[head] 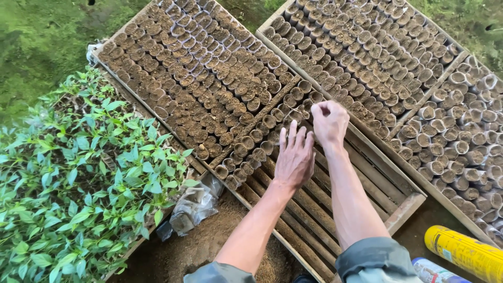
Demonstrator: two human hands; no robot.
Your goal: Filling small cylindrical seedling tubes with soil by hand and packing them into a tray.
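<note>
The left hand [295, 157] lay flat, fingers spread, against small soil-filled pots [251, 149] in a slatted wooden tray [314, 209], while the right hand [329, 123] hovered loosely curled, its contents hidden.

The scene lies outdoors in soft daylight. Green grass [47, 36] covers the ground along the top left and top right. Bare brown soil [204, 243] shows at the bottom, with a crumpled clear plastic bag [195, 205] lying on it beside leafy green seedlings [78, 178].
</note>
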